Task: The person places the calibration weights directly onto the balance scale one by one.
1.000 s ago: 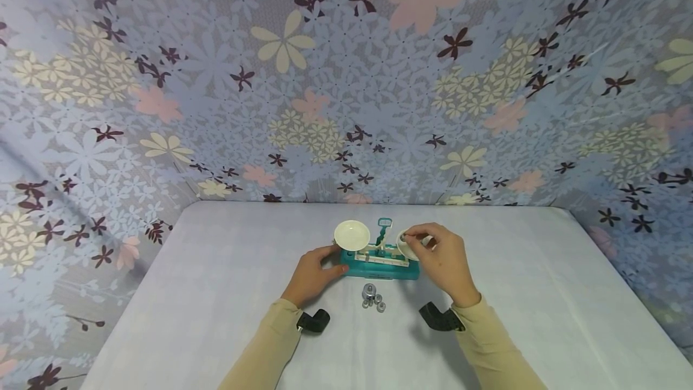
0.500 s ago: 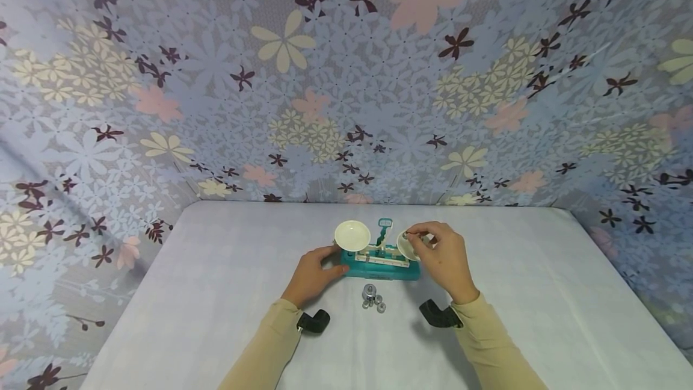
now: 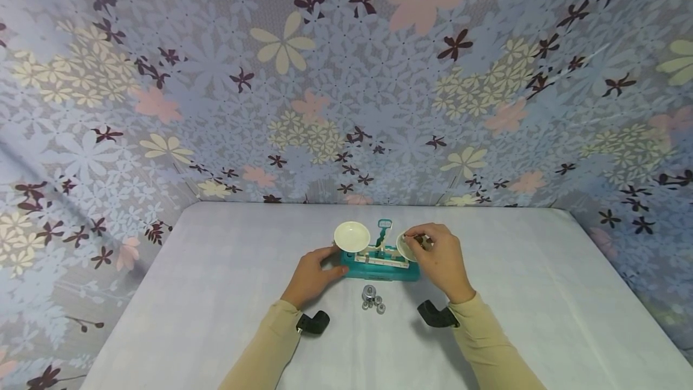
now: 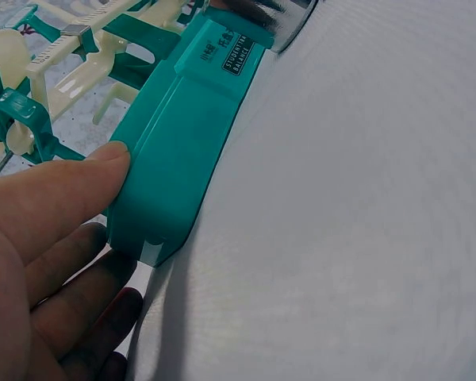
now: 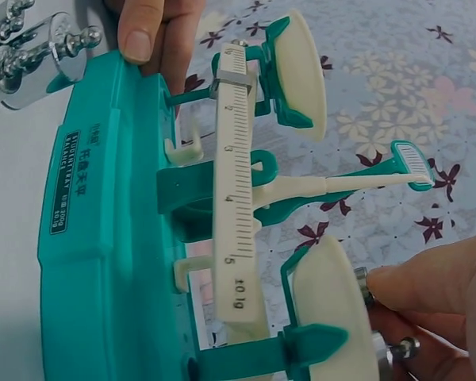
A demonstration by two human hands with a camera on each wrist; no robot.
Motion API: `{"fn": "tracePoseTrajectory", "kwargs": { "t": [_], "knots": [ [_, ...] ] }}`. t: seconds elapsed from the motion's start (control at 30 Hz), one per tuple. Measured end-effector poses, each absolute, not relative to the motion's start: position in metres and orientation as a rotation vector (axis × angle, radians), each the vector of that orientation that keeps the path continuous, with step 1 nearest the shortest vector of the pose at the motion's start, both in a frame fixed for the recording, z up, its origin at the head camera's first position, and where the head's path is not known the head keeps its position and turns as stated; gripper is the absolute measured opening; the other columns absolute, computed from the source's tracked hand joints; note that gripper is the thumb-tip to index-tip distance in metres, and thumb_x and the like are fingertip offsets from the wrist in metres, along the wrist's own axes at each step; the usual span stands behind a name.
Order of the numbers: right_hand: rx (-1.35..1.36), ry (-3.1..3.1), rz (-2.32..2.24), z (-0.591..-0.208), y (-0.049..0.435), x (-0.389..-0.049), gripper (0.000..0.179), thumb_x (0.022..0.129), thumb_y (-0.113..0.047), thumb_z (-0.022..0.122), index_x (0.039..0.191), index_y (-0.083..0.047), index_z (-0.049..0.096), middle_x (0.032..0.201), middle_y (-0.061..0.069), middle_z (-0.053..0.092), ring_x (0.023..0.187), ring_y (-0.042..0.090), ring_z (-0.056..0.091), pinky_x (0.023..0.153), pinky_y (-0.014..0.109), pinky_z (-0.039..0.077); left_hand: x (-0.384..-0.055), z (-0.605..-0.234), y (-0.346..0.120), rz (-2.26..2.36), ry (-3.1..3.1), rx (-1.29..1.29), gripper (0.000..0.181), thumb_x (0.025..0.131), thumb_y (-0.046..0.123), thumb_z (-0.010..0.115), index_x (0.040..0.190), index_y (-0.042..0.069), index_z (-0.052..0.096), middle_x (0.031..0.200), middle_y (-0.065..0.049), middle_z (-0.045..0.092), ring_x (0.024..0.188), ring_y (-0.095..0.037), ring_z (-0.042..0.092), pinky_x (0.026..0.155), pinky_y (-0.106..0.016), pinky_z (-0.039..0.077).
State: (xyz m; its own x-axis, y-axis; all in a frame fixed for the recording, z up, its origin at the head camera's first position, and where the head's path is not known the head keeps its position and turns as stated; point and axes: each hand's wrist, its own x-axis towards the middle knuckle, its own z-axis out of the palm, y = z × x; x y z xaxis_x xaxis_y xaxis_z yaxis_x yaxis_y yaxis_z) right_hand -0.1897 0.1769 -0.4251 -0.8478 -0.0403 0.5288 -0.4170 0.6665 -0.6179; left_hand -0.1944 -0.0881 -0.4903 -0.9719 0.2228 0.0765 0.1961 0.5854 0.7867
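Observation:
A teal balance scale (image 3: 381, 271) with two cream pans stands on the table. At its left end my left hand (image 3: 314, 274) holds the base, thumb on the upper edge and fingers at the end face, as the left wrist view shows. The left pan (image 3: 352, 237) holds nothing. Over the right pan (image 5: 327, 298), my right hand (image 3: 444, 262) pinches a small silver weight (image 5: 362, 279) between thumb and finger, close to the pan's surface. Another silver weight (image 5: 387, 359) sits on that pan, partly hidden by the fingers.
Several silver weights (image 3: 369, 295), one clearly larger, stand in a cluster just in front of the scale. A pale cloth covers the table (image 3: 243, 239). Floral fabric (image 3: 325, 107) rises behind its far edge. A black camera mount (image 3: 435, 315) juts from the right wrist.
My right hand has shifted slightly at the right pan, its fingertips a little lower over it. The left hand, the scale and the clustered weights have stayed in place.

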Motion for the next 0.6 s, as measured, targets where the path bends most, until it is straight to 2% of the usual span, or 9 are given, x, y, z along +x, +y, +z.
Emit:
{"fn": "tracePoseTrajectory", "kwargs": {
  "t": [0.6],
  "knots": [
    [0.369,-2.399,0.973,-0.4315,0.1745,-0.1917,0.006,0.080,-0.010,0.072,0.086,-0.010,0.071,0.086,0.003,0.067,0.085,0.020,0.054,0.069,0.036,0.043,-0.1951,-0.4925,-0.0892,1.357,2.785,0.379,0.058,0.080,0.041,0.069,0.129,0.012,0.056,0.131,-0.006,0.054,0.125,-0.027,0.045,0.106,-0.046,0.034]
  ]
}}
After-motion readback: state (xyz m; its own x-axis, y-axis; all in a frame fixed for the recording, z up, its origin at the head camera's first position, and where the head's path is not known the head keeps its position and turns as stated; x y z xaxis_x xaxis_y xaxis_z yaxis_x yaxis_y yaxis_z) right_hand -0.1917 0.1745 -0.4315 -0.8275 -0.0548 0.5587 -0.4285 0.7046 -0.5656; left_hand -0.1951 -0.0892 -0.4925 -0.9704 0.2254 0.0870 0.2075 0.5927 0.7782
